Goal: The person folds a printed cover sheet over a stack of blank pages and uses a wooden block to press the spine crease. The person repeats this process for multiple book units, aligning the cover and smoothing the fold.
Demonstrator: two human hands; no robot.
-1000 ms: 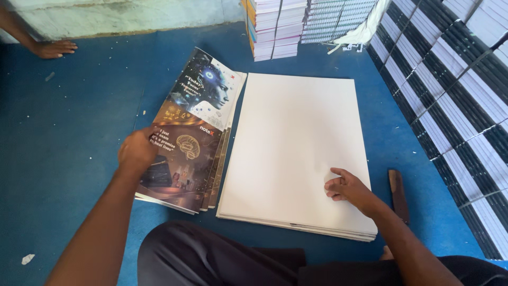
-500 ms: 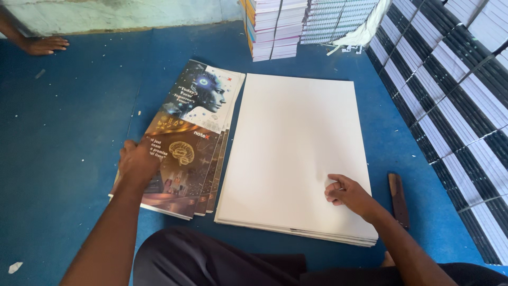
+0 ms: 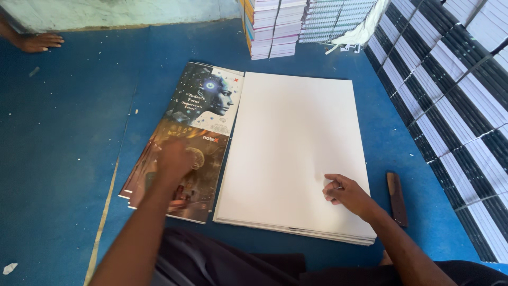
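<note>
Printed glossy cover sheets, a fanned stack with a blue robot-face picture at the far end and a brown-gold design nearer, lie flat on the blue floor, touching the left edge of a stack of large plain white paper sheets. Left hand rests on the brown part of the covers, motion-blurred; fingers look spread flat on the top sheet, but can't tell whether it pinches anything. Right hand sits on the near right part of the white stack, fingers curled loosely inward with tips touching the top sheet, nothing gripped. Dark brown wooden stick lies on the floor just beside the white stack's right edge, near the right wrist. Rows of black-and-white bound notebooks line the right side. Tall piles of white-paged books stand at the far edge, beyond the white stack. Another person's bare foot rests on the floor at far left, well apart.
</note>
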